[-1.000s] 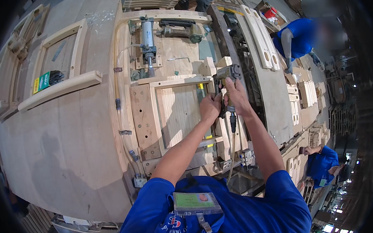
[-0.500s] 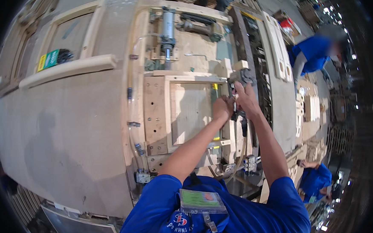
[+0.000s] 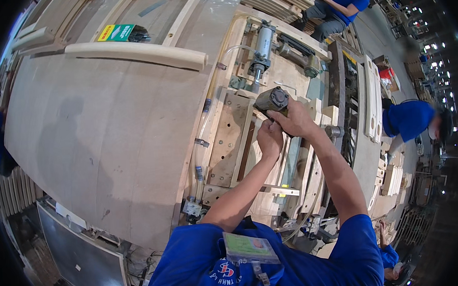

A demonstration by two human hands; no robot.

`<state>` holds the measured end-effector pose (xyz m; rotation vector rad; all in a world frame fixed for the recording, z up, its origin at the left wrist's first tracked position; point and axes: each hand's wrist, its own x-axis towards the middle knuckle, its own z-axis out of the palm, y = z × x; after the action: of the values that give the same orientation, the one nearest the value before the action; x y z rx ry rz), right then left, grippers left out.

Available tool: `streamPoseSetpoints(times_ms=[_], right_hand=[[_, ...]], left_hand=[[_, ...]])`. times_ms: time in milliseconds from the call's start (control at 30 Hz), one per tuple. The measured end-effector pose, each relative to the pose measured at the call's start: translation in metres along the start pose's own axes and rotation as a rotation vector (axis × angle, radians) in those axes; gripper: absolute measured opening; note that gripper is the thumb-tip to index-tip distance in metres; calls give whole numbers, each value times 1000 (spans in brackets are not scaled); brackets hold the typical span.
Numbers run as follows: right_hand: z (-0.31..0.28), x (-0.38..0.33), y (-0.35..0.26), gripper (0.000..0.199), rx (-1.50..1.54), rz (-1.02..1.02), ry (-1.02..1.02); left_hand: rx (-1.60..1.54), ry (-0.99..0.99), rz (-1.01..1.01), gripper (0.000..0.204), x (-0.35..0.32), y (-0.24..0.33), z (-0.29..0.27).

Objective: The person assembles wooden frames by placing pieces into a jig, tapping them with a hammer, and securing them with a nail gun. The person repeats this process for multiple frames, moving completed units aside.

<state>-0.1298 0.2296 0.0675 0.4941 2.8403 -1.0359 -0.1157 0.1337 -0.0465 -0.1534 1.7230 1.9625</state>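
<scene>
A dark nail gun (image 3: 272, 99) with a round, bolted head is raised over the left side of a light wooden frame (image 3: 244, 137). My right hand (image 3: 297, 119) is closed around its grip. Just below and left of it, my left hand (image 3: 269, 139) is a fist against the tool's lower side; whatever it holds is hidden. The frame lies in a jig against a wooden block with round holes (image 3: 222, 142). My hands, forearms and the gun cover part of the frame, and the gun's nose cannot be seen.
Beyond the frame lie a pneumatic cylinder (image 3: 265, 44) and a second nail gun (image 3: 298, 59). A clear air hose (image 3: 202, 124) runs along the jig's left edge. On the left table are a rounded wooden rail (image 3: 137, 54) and a green-yellow box (image 3: 116, 33). Co-workers sit beyond and right.
Both hands have carried the nail gun from the frame's right side to its left side. The view has turned, so the table and jig appear shifted and tilted.
</scene>
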Motion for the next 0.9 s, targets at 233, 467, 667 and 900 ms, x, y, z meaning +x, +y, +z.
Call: streamPoseSetpoints(times_ms=[233, 467, 667, 900], right_hand=[[-4, 12, -10, 56, -114, -35, -144], [0, 21, 10, 55, -103, -119, -170], [-1, 23, -4, 57, -271, -15, -127], [0, -30, -12, 55, -108, -92, -80]], left_hand=[[-15, 28, -27, 23, 8, 0, 2], [-30, 30, -4, 19, 7, -1, 3], [-97, -28, -93, 21, 18, -10, 3], [137, -135, -89, 27, -15, -8, -11]])
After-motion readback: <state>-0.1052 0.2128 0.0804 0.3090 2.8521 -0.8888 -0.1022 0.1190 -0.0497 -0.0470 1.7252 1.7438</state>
